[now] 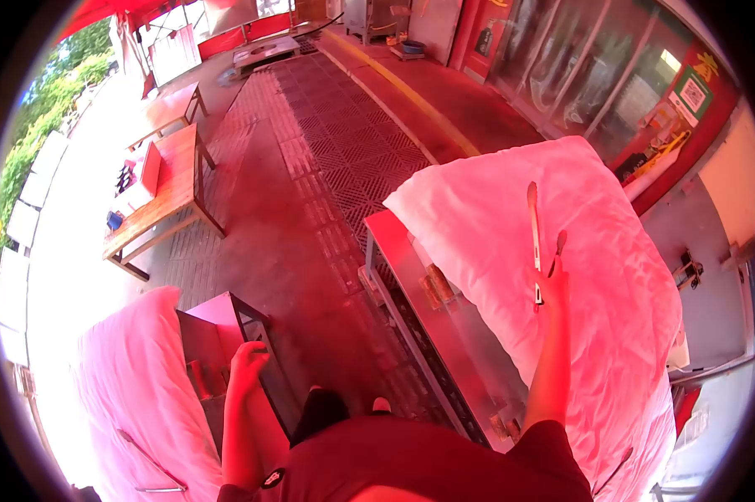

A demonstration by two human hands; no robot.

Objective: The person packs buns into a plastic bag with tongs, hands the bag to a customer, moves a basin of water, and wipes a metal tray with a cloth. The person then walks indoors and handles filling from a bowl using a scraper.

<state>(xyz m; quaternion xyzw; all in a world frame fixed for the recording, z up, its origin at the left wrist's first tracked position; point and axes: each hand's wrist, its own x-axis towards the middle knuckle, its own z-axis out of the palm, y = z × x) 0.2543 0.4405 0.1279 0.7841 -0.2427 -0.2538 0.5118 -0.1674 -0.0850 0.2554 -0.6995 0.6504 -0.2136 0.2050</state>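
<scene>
My right hand (553,289) is closed around a pair of tongs (535,222), whose two arms spread apart and point away from me. Below the tongs, a thick white quilt (612,226), tinted pink by the light, covers much of the right-hand counter (444,335). Brown pieces (437,287) show at the quilt's edge. My left hand (249,361) hangs with curled fingers and no visible object in it, beside the left stand (227,322). A second quilt (143,376) drapes over that stand, with another pair of tongs (156,467) lying on it.
A wooden table (181,180) with a box (147,176) stands ahead on the left. Dark textured mats (344,125) run along the walkway between the stands. Glass doors with a plastic curtain (570,67) are at the far right. Another long utensil (616,470) lies near the lower right.
</scene>
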